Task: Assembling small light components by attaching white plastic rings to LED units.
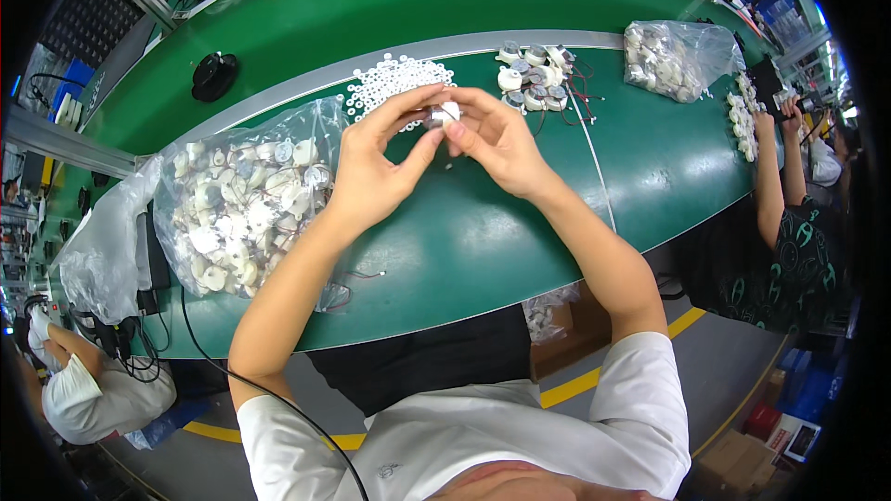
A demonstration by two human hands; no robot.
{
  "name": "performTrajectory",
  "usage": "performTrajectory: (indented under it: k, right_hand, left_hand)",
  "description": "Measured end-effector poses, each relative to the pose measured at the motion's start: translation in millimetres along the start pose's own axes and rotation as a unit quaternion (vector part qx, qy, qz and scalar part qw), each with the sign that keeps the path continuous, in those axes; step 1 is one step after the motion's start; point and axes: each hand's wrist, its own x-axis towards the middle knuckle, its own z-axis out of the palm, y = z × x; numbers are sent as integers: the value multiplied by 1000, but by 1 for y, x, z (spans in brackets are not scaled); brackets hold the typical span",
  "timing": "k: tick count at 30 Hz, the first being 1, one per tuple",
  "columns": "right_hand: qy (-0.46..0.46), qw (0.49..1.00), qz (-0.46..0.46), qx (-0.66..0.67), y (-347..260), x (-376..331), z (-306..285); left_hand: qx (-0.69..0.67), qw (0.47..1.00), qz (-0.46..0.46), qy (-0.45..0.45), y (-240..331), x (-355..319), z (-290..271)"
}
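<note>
Between my two hands, above the middle of the green table, is a small motor with a white cap [448, 114]. My left hand [385, 153] grips its metal side with thumb and fingers. The thumb and fingers of my right hand [492, 139] close on the white part. Just behind my hands lies a spread of small white rings [394, 76]. Farther right stands a cluster of motors [535, 77] with white housings and thin red and black wires. Close to my left forearm is a clear bag of wired white motors [246, 209].
At the far right of the table sits another bag of parts [664, 60]. A round black object [214, 76] rests on the green belt at the back. A black cable [251, 380] crosses my left arm. A co-worker's hands [775, 116] work at the right.
</note>
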Motion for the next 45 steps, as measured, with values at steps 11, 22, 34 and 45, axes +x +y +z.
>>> performTrajectory:
  k: [11, 22, 34, 45]
  right_hand:
    - [2, 997, 45, 55, -10, 0, -27]
    - [50, 972, 86, -211, -2, -1, -10]
    - [-297, 867, 52, -397, -22, -17, 13]
    - [-37, 985, 158, -50, -23, -3, -7]
  left_hand:
    - [359, 932, -2, -48, -4, -12, -23]
    - [385, 921, -23, -62, -22, -15, -22]
    - [343, 938, -19, -53, -25, -16, -23]
    - [236, 963, -107, -76, -22, -11, -25]
